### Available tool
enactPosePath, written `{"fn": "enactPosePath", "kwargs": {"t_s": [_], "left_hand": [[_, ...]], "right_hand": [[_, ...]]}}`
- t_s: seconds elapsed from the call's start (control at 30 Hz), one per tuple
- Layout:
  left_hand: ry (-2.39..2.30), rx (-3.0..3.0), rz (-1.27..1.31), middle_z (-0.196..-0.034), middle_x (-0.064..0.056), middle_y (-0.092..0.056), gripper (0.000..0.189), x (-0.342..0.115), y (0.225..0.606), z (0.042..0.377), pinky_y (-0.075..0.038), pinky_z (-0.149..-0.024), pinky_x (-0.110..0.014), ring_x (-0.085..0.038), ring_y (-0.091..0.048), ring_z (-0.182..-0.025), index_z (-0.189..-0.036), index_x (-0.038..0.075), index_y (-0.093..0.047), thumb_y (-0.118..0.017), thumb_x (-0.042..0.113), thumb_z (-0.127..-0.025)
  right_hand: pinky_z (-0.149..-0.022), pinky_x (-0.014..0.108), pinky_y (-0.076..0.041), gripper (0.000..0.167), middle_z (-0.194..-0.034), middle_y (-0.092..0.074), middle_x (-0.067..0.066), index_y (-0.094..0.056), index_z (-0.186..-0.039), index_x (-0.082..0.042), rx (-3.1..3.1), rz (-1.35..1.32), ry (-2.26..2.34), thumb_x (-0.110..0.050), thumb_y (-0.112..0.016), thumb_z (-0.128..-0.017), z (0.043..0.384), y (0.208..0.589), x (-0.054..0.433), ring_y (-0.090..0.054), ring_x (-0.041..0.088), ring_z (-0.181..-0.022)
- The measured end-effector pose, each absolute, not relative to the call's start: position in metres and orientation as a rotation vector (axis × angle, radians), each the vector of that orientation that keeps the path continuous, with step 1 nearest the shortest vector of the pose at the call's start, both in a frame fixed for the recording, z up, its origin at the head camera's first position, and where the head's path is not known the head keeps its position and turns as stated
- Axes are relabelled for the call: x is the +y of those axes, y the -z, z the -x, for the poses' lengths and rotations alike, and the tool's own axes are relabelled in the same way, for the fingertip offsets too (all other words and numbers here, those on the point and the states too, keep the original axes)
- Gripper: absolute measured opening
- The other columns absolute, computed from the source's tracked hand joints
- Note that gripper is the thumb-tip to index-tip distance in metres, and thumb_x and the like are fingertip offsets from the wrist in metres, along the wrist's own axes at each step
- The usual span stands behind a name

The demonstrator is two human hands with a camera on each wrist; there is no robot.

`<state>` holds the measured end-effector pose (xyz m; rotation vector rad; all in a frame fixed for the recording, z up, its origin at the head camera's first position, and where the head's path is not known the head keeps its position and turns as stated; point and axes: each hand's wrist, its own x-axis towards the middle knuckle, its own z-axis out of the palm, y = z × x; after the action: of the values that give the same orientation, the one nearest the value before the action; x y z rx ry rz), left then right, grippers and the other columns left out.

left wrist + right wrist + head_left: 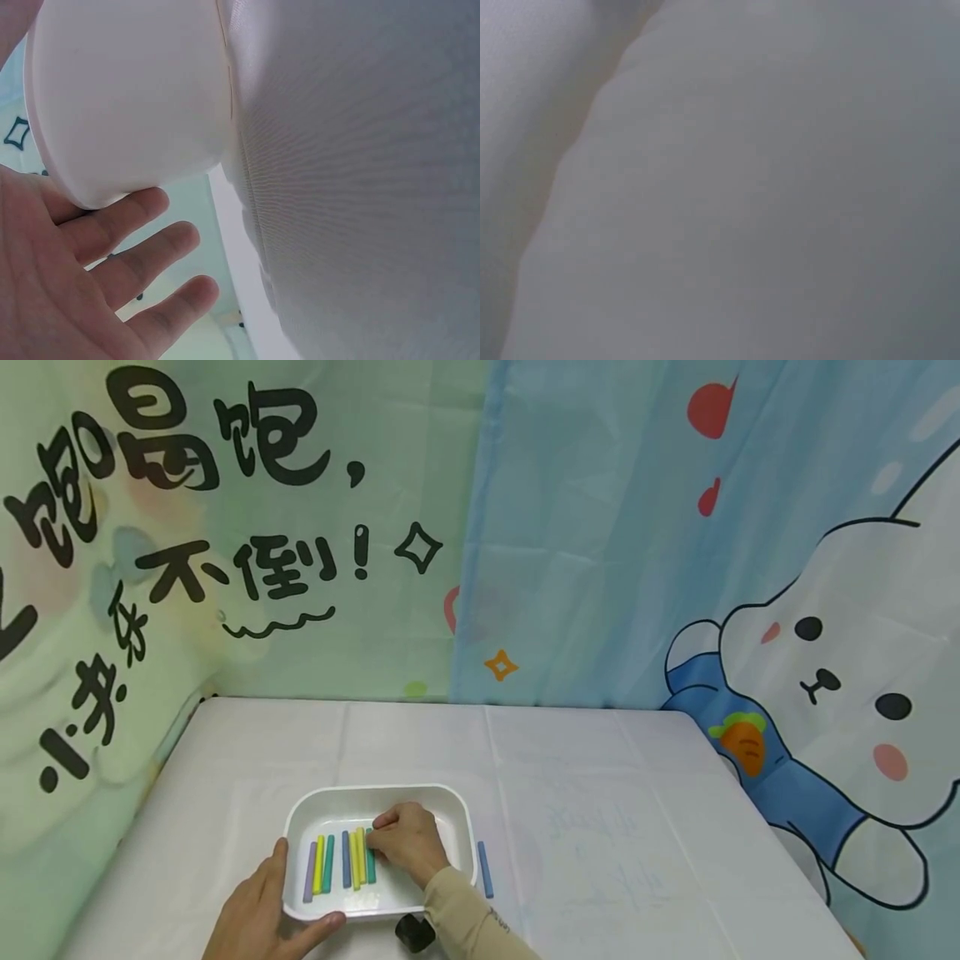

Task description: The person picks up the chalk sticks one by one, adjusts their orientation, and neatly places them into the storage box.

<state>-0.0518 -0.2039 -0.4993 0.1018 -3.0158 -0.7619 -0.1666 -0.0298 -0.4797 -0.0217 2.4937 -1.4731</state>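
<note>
A white tray lies on the table in the head view, with several thin coloured sticks upright in line with one another inside it. The left group has a purple stick, a yellow and a green one. Farther right come a blue stick, two yellow sticks and a green stick. My right hand reaches over the tray and pinches the green stick near its far end. At the tray's front left corner my left hand touches the outside with extended fingers. In the left wrist view its fingers lie fairly straight.
A blue stick lies on the white tablecloth just right of the tray. Below the right wrist sits a small black block. Printed curtains hang behind the table. Only blurred pale surfaces show in the right wrist view.
</note>
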Motion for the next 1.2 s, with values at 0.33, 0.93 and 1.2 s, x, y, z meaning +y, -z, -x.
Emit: {"fn": "enactPosePath", "kwargs": {"t_s": [0.33,0.93,1.2], "left_hand": [[0.774,-3.073,-0.138,-0.141,-0.030,-0.050,0.128,-0.202,0.498,0.054,-0.050,-0.096,-0.056,-0.038,-0.059,-0.112,-0.152,-0.017,-0.021,-0.066,0.077,-0.079],[0.803,-3.118,-0.204,-0.146,-0.033,-0.044,0.132,-0.201,0.497,0.055,-0.046,-0.102,-0.061,-0.043,-0.054,-0.121,-0.154,-0.015,-0.018,-0.063,0.082,-0.076],[0.817,-3.142,-0.238,-0.148,-0.033,-0.041,0.135,-0.200,0.496,0.055,-0.044,-0.103,-0.064,-0.046,-0.052,-0.123,-0.155,-0.014,-0.015,-0.060,0.085,-0.076]], "right_hand": [[-0.054,0.023,-0.050,0.014,-0.069,-0.067,-0.003,-0.072,-0.089,-0.008,2.491,0.038,1.459,-0.006,-0.080,-0.078,0.163,0.477,-0.021,-0.062,0.009,-0.059],[-0.056,0.024,-0.050,0.017,-0.075,-0.070,-0.002,-0.073,-0.095,-0.006,2.441,0.111,1.549,-0.014,-0.078,-0.080,0.157,0.460,0.005,-0.066,0.012,-0.061],[-0.061,0.028,-0.054,0.026,-0.082,-0.071,0.002,-0.073,-0.102,-0.003,2.436,0.151,1.586,-0.016,-0.076,-0.080,0.155,0.453,0.024,-0.068,0.016,-0.065]]}}
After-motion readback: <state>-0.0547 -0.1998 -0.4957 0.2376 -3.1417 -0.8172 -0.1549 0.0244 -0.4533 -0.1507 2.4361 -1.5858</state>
